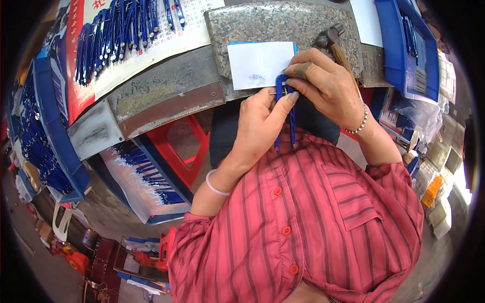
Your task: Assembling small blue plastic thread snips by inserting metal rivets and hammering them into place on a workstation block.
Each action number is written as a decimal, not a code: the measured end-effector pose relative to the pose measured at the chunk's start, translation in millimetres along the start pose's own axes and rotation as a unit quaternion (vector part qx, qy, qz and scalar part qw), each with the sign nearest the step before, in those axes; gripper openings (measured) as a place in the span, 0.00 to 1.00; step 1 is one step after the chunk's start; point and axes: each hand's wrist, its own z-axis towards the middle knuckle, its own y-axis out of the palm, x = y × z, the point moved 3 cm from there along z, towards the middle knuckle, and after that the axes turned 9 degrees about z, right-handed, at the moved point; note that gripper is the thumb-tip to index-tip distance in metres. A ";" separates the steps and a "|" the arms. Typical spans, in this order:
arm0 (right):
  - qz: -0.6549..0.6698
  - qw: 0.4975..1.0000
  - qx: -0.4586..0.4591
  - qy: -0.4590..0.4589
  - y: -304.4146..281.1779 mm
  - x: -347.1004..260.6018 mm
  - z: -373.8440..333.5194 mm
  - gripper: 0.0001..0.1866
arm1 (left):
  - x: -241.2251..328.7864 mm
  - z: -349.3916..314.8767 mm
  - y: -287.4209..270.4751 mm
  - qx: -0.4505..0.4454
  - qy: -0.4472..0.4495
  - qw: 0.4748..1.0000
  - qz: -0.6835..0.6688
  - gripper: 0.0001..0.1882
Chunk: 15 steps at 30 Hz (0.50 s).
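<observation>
Many slim blue tools [121,38], on red-and-white printed paper [194,36]; bare grey worktop [189,68] alongside; left hand [258,118], pinching a blue two-legged tool [279,87], apparently metal, at the worktop's near edge; right hand [326,83], closed on its top; wood-handled hammer [342,58], on speckled stone slab [262,25], open room leftward.

Blue two-legged tool [292,123]: slim, held at upper section. Upper end at near right corner of white paper [257,63]; legs slightly apart, tips directed away from paper. Thin metal crosspiece [273,93] near upper end.
</observation>
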 end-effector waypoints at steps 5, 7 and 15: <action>-0.084 0.993 -0.080 -0.022 -0.7 -4.1 9.4 0.07 | -0.3 0.6 0.0 0.006 -0.001 1.000 -0.011 0.20; -0.098 0.990 -0.102 -0.023 -1.9 -7.1 16.8 0.07 | 0.1 -0.3 -1.2 0.004 -0.002 1.000 -0.006 0.20; -0.058 0.995 -0.071 -0.045 -8.8 7.2 15.1 0.05 | 2.0 -1.2 -1.1 -0.013 -0.015 1.000 -0.008 0.19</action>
